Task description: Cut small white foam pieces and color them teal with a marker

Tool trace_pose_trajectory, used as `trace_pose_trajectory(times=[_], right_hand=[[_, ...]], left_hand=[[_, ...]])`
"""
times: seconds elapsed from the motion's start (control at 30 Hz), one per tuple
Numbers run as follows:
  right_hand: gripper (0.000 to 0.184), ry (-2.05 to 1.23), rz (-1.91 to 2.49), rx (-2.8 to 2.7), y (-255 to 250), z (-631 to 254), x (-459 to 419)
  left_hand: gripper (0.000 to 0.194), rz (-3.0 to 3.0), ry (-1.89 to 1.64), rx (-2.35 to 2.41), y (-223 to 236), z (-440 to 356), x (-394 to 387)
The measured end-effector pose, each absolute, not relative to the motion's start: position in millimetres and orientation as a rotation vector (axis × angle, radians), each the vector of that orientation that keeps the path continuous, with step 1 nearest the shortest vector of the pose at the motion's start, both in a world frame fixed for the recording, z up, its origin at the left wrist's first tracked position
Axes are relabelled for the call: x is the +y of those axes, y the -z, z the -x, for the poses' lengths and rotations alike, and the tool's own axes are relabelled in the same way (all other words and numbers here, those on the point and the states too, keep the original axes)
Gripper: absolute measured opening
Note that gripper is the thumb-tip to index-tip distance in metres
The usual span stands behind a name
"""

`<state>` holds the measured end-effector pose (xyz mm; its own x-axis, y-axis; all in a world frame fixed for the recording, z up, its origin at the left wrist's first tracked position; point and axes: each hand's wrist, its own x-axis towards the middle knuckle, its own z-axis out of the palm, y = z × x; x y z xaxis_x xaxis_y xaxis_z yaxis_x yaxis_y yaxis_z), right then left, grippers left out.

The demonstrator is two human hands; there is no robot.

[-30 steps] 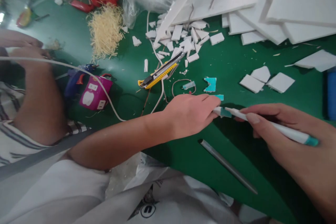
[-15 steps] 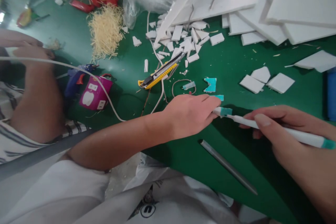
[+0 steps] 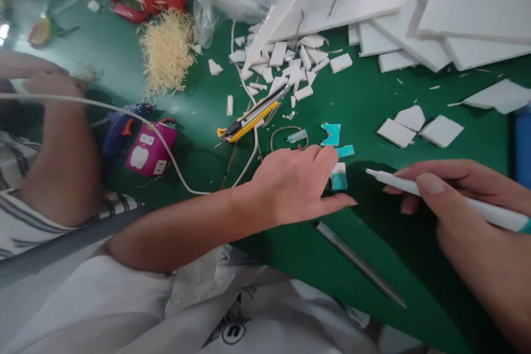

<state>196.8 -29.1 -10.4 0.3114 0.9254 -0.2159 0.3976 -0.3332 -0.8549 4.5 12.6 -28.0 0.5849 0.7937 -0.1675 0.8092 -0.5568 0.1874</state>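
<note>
My right hand grips a white marker pen with a teal end, its thin tip pointing left. My left hand is palm down with the thumb stretched away from the fingers. Just beyond its fingers lies a small square piece, white on top and teal below, partly covered by the hand. A narrow teal strip and a notched teal piece are on the green table near the fingertips. The pen tip is apart from all these pieces.
A yellow utility knife lies by white foam scraps. Foam sheets are stacked back right. Cut foam blocks and a grey metal tube lie nearby. A white cable passes a pink box. Another person's arm rests left.
My left hand has let go of the small teal-and-white piece and spread its thumb. The pen tip has moved off that piece; my right hand still holds the pen.
</note>
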Motion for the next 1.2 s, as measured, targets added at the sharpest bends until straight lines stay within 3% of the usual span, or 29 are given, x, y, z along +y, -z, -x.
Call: trace_pose_trajectory(times=[0.17, 0.37, 0.5, 0.63, 0.8, 0.93, 1.2], right_hand=[[0.011, -0.866, 1.918, -1.261, 9.7, -197.0, -29.2], [0.01, -0.862, 1.919, -1.267, 10.5, -201.3, -28.0], [0.01, -0.865, 1.915, -1.292, 11.5, -201.2, -27.6], [0.009, -0.92, 1.901, -1.266, 14.3, -199.1, -27.2], [0.008, -0.943, 1.886, -1.251, 14.3, -199.2, -27.2], [0.01, -0.929, 1.901, -1.26, 11.7, -199.0, -28.5], [0.032, -0.667, 1.93, -1.428, 27.5, -227.0, -40.6]], left_hand=[[0.054, -2.66, 0.159, 1.339, 29.8, -9.9, 8.2], [0.029, -2.62, 0.109, 1.187, 32.8, -6.5, 8.1], [0.046, -2.542, 0.029, 1.138, 34.2, -0.7, 11.5], [0.037, -2.497, 0.048, 1.129, 34.6, 1.3, 14.5], [0.052, -2.565, -0.003, 1.036, 37.4, 3.4, 16.8], [0.053, -2.632, 0.01, 0.982, 37.8, 4.2, 17.9], [0.053, -2.526, 0.064, 1.003, 38.0, 1.2, 19.6]])
